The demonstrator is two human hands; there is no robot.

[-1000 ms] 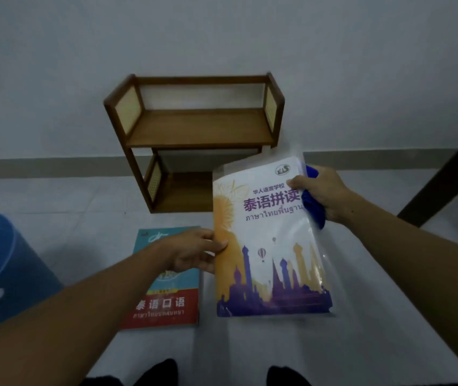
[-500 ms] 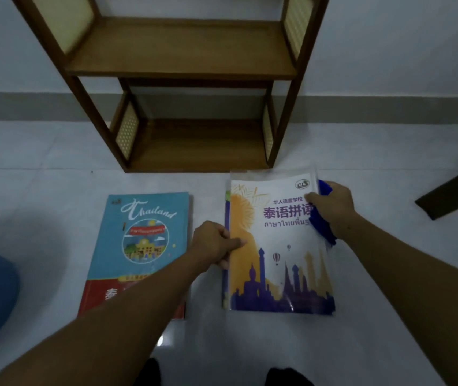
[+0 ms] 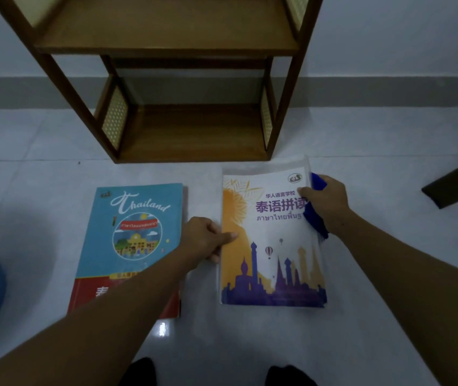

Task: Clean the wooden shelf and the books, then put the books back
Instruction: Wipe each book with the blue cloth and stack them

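Your left hand (image 3: 208,240) pinches the white book (image 3: 272,246) by its left edge, on the floor (image 3: 250,344) before the wooden shelf (image 3: 194,132), whose top is cut off. Your right hand (image 3: 326,207) clamps the other edge plus a half-hidden blue cloth (image 3: 315,218).

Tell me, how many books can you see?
2. The blue Thailand book lies on the floor at the left. The white book is just right of it, gripped by the left hand and the right hand. Others may be out of view.
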